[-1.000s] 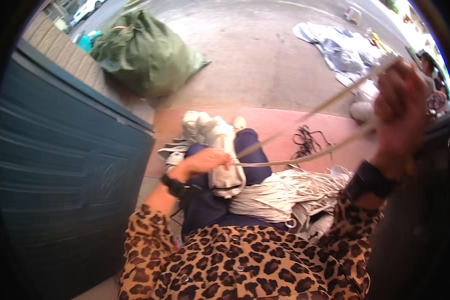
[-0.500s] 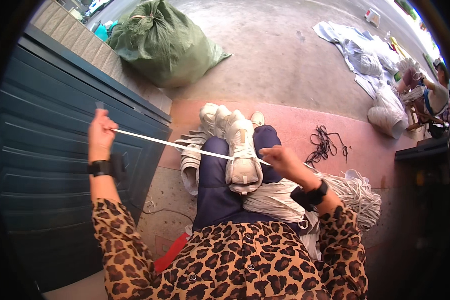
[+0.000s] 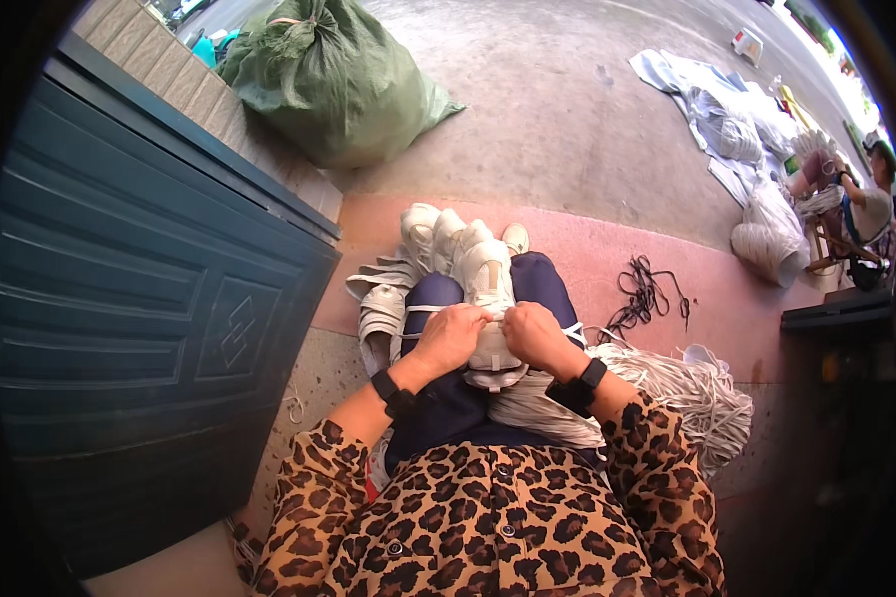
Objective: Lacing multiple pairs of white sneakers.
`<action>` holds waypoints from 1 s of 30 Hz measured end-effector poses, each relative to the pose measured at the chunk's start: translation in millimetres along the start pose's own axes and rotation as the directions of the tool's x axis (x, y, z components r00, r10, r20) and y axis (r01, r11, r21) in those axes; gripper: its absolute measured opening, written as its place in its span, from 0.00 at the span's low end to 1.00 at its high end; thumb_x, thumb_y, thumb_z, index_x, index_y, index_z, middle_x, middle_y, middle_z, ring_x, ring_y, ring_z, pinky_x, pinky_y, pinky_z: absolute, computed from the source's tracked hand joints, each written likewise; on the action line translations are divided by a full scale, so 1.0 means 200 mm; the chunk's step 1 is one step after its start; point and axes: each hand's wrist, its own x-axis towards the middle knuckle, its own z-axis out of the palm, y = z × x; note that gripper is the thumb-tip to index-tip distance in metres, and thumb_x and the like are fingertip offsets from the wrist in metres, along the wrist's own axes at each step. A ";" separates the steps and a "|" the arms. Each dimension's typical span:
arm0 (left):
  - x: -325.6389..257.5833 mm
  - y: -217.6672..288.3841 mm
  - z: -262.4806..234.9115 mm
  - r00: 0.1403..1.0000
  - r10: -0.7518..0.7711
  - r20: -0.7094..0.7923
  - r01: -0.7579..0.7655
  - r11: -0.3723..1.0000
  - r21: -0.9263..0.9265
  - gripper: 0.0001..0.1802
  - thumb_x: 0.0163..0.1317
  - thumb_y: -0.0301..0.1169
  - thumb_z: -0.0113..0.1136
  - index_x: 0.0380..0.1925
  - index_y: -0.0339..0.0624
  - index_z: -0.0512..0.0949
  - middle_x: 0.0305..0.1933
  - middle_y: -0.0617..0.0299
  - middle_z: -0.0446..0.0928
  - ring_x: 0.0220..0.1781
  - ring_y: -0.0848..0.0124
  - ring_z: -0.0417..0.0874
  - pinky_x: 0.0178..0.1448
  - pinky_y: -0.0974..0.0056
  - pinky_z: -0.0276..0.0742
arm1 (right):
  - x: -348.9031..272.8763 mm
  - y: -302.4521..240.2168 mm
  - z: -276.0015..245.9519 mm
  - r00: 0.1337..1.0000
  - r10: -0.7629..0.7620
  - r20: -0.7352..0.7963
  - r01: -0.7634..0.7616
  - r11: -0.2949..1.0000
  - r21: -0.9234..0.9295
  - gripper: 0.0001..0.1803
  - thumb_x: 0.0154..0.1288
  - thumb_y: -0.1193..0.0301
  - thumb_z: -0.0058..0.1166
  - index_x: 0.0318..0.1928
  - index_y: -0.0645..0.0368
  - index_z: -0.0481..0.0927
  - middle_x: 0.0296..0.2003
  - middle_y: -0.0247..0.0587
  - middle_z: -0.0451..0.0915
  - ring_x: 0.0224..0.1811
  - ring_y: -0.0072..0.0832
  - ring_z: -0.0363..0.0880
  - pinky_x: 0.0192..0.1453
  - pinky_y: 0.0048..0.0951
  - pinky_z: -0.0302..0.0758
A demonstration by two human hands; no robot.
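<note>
A white sneaker [image 3: 490, 274] lies across my lap between my thighs, its heel toward me. My left hand [image 3: 452, 336] and my right hand [image 3: 536, 334] meet over its lacing, fingers pinched close together. Both hold the white shoelace [image 3: 420, 309], whose loose lengths show beyond either hand. The fingertips partly hide the lace and the eyelets. Beyond this sneaker, more white shoes [image 3: 421, 227] are lined up side by side, and further pale shoe parts [image 3: 380, 316] are stacked left of my leg.
A big bundle of white laces [image 3: 682, 393] spreads at my right thigh. Black laces [image 3: 647, 298] lie on the pink floor. A dark door [image 3: 149, 328] stands at left, with a green sack [image 3: 343, 95] beyond it. At far right a person [image 3: 871, 199] sits beside white sacks [image 3: 770, 244].
My left hand has come in from the far left, where it held the lace stretched out, to the sneaker. My right hand has moved slightly inward and down to meet it.
</note>
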 end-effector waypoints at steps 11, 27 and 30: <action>-0.03 -0.01 0.08 0.995 0.024 -0.097 -0.008 0.987 0.163 0.07 0.52 0.31 0.57 0.28 0.40 0.78 0.32 0.54 0.75 0.38 0.55 0.76 0.41 0.55 0.71 | 0.00 0.09 0.05 0.989 -0.149 -0.024 0.151 0.977 0.148 0.04 0.47 0.78 0.47 0.25 0.65 0.74 0.23 0.55 0.75 0.29 0.51 0.75 0.35 0.45 0.72; 0.08 -0.04 -0.04 0.970 -0.039 0.240 0.003 0.989 0.147 0.10 0.50 0.33 0.58 0.23 0.36 0.76 0.24 0.51 0.75 0.30 0.56 0.77 0.35 0.59 0.71 | -0.11 0.05 -0.08 0.989 -0.020 -0.146 0.036 0.994 0.102 0.15 0.52 0.78 0.44 0.43 0.61 0.70 0.35 0.54 0.73 0.35 0.49 0.76 0.36 0.47 0.71; 0.01 0.03 -0.28 0.951 -0.095 0.296 0.168 0.958 -0.233 0.09 0.52 0.32 0.60 0.21 0.38 0.75 0.18 0.66 0.72 0.21 0.76 0.71 0.25 0.71 0.65 | -0.20 0.06 -0.22 0.991 0.136 0.001 -0.136 0.987 0.082 0.17 0.52 0.65 0.55 0.42 0.59 0.75 0.29 0.53 0.78 0.34 0.46 0.78 0.37 0.43 0.73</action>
